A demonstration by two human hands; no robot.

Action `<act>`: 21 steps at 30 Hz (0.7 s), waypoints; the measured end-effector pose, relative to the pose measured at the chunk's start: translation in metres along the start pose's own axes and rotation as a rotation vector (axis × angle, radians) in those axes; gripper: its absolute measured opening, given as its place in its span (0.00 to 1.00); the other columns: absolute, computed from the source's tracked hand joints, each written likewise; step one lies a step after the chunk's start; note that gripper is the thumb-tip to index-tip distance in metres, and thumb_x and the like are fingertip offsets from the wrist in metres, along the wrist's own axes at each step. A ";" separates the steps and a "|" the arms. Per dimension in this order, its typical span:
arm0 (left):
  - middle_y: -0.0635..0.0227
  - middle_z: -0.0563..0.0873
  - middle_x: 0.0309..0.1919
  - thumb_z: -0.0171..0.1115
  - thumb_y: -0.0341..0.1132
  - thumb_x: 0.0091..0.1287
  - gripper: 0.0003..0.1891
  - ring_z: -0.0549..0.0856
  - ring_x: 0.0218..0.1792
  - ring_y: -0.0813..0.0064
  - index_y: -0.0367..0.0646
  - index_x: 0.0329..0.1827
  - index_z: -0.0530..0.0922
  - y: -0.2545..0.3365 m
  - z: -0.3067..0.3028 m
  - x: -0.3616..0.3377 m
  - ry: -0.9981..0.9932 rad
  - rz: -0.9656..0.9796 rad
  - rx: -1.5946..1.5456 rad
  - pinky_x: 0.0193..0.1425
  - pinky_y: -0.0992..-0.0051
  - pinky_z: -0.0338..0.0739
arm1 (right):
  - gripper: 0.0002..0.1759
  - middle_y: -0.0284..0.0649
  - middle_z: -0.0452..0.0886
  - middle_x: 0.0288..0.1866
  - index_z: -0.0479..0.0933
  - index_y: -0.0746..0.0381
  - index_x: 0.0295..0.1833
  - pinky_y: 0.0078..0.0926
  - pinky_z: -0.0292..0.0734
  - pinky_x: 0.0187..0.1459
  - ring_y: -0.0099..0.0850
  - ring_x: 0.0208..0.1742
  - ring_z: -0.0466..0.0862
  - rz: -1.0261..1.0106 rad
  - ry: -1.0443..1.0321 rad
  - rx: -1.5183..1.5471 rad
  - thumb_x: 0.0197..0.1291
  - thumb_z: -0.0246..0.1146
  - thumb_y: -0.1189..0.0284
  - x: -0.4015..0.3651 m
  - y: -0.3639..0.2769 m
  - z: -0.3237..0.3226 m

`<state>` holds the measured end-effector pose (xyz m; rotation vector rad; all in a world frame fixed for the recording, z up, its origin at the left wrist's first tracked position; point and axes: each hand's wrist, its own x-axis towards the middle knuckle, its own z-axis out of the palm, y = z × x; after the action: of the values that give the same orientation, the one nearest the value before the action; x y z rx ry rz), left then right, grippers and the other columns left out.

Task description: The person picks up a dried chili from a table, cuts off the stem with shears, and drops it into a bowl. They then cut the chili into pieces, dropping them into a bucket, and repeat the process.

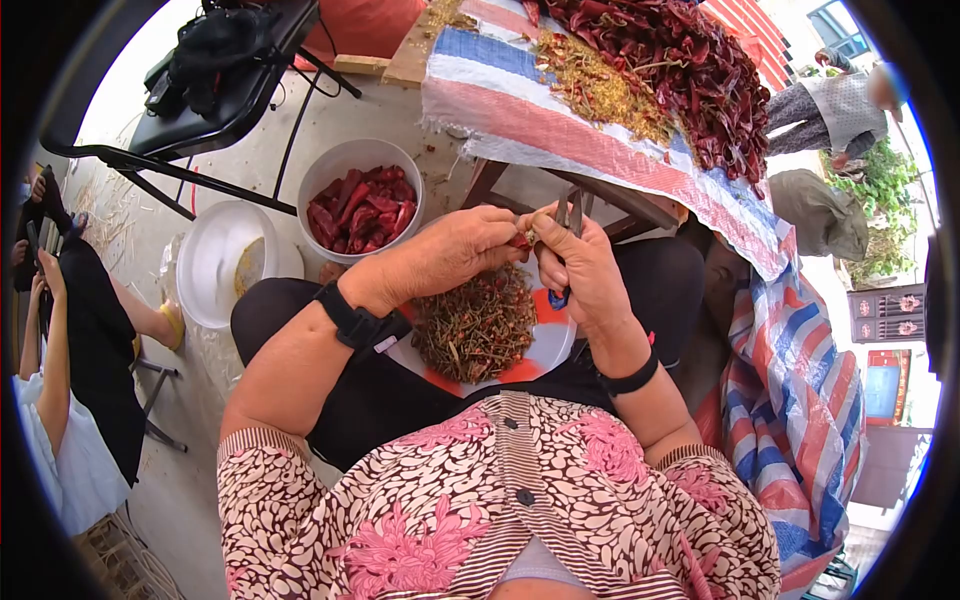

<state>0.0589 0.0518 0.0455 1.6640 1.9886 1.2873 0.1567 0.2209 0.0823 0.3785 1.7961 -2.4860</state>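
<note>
Nearest the camera, a plate (545, 350) rested on the person's lap, placed right under the hands so that trimmings would drop onto it; a heap of dry stems (475, 325) already covered most of it. Just above the plate, the left hand (450, 255) was clenched around a small red chili (521, 241), pinching it at the fingertips with its end turned toward the other hand. The right hand (590, 275) gripped a pair of scissors (572, 212), with fingers through the blue handle and the blades pointing up, touching or nearly touching the chili; the exact contact was too small to tell. Both wrists wore dark bands. On the floor beyond the left knee stood a white bowl (325, 180) of trimmed red pieces (362, 210), apparently close enough to toss into without rising, and beside it was a shallow white basin (215, 260). Ahead, a striped tarp (560, 120) covered the surface and hung down on the right side, carrying a large pile of dried chilies (670, 60) with loose seeds and flakes (600, 90) along its near edge, within arm's reach. A black folding chair (200, 110) stood further left. Another person (90, 340) sat at the left edge, and a third bent over (835, 110) at the far right.
</note>
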 end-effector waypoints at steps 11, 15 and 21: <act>0.72 0.78 0.47 0.49 0.44 0.76 0.24 0.75 0.50 0.81 0.43 0.71 0.65 0.023 -0.019 -0.007 0.065 -0.303 -0.567 0.58 0.77 0.69 | 0.19 0.34 0.77 0.33 0.73 0.64 0.46 0.22 0.71 0.44 0.23 0.39 0.77 -0.184 0.080 -0.573 0.69 0.58 0.57 -0.014 -0.019 0.000; 0.72 0.79 0.46 0.50 0.39 0.76 0.22 0.76 0.48 0.82 0.41 0.70 0.67 0.010 -0.012 -0.006 0.137 -0.294 -0.611 0.57 0.78 0.71 | 0.18 0.42 0.80 0.36 0.73 0.63 0.47 0.29 0.73 0.41 0.34 0.37 0.80 -0.188 0.033 -0.918 0.68 0.57 0.57 -0.027 -0.029 0.004; 0.73 0.79 0.42 0.54 0.34 0.74 0.17 0.77 0.43 0.83 0.39 0.62 0.74 0.008 -0.009 -0.003 0.156 -0.271 -0.584 0.53 0.80 0.73 | 0.17 0.45 0.80 0.40 0.74 0.61 0.48 0.37 0.75 0.38 0.47 0.39 0.81 -0.435 0.087 -1.234 0.66 0.58 0.58 -0.025 -0.028 0.011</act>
<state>0.0589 0.0444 0.0557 1.0144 1.6123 1.7103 0.1736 0.2175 0.1169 -0.0085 3.1730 -1.0194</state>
